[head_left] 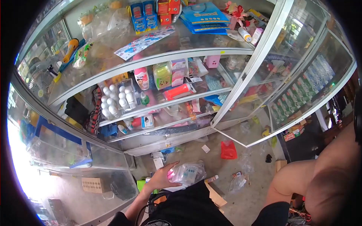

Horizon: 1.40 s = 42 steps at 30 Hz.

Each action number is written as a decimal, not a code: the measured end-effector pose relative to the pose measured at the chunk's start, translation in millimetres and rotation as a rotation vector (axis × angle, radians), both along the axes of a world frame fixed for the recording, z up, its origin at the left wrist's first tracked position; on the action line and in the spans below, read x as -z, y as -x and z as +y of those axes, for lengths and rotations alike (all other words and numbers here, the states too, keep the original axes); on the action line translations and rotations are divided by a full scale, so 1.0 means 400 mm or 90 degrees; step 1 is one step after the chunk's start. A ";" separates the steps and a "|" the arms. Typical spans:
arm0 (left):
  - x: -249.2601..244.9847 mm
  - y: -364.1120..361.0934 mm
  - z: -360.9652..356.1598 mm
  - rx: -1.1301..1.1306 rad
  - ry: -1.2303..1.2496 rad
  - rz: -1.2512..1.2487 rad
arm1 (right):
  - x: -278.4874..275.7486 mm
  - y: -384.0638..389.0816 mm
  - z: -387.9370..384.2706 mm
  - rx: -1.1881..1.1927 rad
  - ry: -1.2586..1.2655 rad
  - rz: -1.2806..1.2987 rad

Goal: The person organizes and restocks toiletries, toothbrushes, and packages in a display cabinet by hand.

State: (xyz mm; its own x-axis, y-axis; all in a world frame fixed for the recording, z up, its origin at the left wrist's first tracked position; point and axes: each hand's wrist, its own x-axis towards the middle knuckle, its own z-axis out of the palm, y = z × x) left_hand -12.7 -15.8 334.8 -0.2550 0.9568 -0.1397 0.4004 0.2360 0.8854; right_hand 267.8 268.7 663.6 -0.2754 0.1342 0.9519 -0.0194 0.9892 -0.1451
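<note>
My left hand, at the bottom centre, is wrapped round a clear plastic package with pinkish and pale contents, held in front of my dark shirt above the floor. Some lettering shows on the package. Beyond it stands a glass display cabinet with its glass door swung open on the right. My right hand is outside the frame; bare skin of a bent limb fills the lower right.
White bottles, a pink bottle and a red tube are on the shelves. Blue packets lie on top. A red plastic bag and scattered wrappers are on the floor. Toothpaste boxes show behind glass at right.
</note>
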 end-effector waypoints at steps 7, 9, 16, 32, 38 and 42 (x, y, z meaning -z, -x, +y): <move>0.037 -0.003 -0.003 -0.033 -0.043 0.009 | 0.027 0.095 -0.039 -0.040 0.019 -0.033; 0.049 0.004 0.000 -0.063 -0.062 0.002 | 0.051 0.147 -0.065 -0.056 0.054 -0.065; 0.072 0.081 0.090 -0.106 -0.196 0.202 | 0.676 0.298 0.029 -0.205 0.837 -0.576; 0.584 0.355 0.452 -0.070 -0.268 0.510 | 1.462 0.652 0.319 -0.313 0.994 -0.593; 0.595 0.494 0.550 -0.286 -0.189 0.482 | 1.413 0.927 0.522 -0.220 0.860 -0.623; 0.632 0.591 0.585 -0.276 -0.146 0.556 | 1.445 1.109 0.646 -0.250 0.617 -0.670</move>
State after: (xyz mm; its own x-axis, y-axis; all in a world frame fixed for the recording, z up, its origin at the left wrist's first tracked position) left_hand -249.1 218.3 82.2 -0.5137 0.7369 0.4395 0.8518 0.3765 0.3643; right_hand -175.7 527.1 85.6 -0.9330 0.3403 -0.1173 0.2735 0.4583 -0.8457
